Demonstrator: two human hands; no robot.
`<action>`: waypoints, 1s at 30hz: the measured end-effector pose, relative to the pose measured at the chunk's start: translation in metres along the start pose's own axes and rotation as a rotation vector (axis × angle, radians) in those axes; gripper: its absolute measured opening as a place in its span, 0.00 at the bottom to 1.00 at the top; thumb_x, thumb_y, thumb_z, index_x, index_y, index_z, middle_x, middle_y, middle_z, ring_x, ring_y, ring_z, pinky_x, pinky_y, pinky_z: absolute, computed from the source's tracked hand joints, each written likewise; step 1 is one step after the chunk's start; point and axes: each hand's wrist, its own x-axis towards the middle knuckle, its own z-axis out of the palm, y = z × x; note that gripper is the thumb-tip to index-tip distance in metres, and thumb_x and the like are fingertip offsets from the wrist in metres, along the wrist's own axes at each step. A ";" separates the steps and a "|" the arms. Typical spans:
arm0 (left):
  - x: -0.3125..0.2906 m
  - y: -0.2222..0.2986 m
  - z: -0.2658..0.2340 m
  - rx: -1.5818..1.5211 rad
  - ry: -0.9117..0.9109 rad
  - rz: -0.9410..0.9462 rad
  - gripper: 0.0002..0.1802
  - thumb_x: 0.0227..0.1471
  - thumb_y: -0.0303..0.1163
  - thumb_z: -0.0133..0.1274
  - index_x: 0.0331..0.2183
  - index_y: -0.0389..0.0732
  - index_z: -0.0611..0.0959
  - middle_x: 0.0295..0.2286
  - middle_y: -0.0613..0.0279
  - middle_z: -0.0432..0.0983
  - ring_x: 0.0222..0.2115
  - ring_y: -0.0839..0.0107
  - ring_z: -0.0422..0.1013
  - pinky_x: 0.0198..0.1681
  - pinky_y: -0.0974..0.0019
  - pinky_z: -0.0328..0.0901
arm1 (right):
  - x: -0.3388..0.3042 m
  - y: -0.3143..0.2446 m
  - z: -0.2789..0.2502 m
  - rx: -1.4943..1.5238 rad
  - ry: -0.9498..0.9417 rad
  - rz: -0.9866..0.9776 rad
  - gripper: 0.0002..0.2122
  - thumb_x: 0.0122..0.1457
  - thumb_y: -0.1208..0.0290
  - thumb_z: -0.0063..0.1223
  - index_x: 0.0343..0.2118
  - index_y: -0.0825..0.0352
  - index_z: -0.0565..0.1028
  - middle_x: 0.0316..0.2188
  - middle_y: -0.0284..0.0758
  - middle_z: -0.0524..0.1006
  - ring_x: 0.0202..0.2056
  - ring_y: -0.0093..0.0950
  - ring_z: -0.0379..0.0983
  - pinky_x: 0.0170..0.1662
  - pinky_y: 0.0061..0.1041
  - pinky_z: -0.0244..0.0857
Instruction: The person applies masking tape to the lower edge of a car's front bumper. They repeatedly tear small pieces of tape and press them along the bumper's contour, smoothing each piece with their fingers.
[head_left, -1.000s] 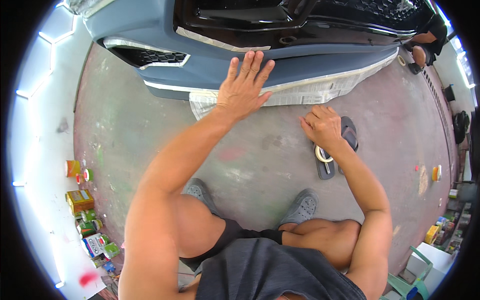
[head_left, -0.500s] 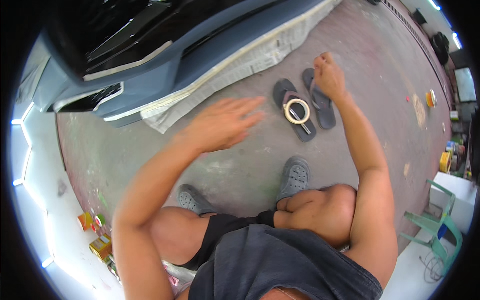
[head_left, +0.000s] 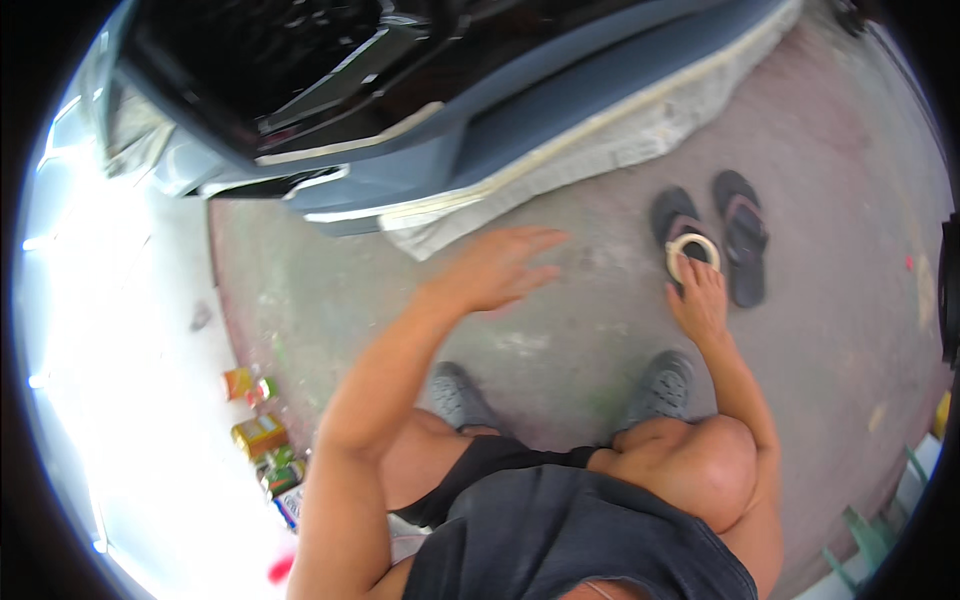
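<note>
Tape roll (head_left: 692, 256) on left sandal (head_left: 676, 228): right hand (head_left: 700, 305) fingertips touching it, grip loose; left hand (head_left: 495, 272) spread, empty.

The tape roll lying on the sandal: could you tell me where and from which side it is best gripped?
Grip the tape roll by its ring wall, from above on its near side, where the right hand already touches. It lies flat on the left sandal, hole up, so fingers could probably hook through.
</note>
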 end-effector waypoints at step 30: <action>-0.027 -0.045 -0.051 0.944 0.661 0.042 0.24 0.57 0.51 0.70 0.41 0.44 0.79 0.79 0.44 0.47 0.81 0.52 0.40 0.77 0.23 0.29 | 0.063 -0.079 -0.074 1.070 0.183 0.394 0.26 0.74 0.78 0.54 0.73 0.70 0.66 0.42 0.35 0.81 0.34 0.17 0.74 0.40 0.19 0.70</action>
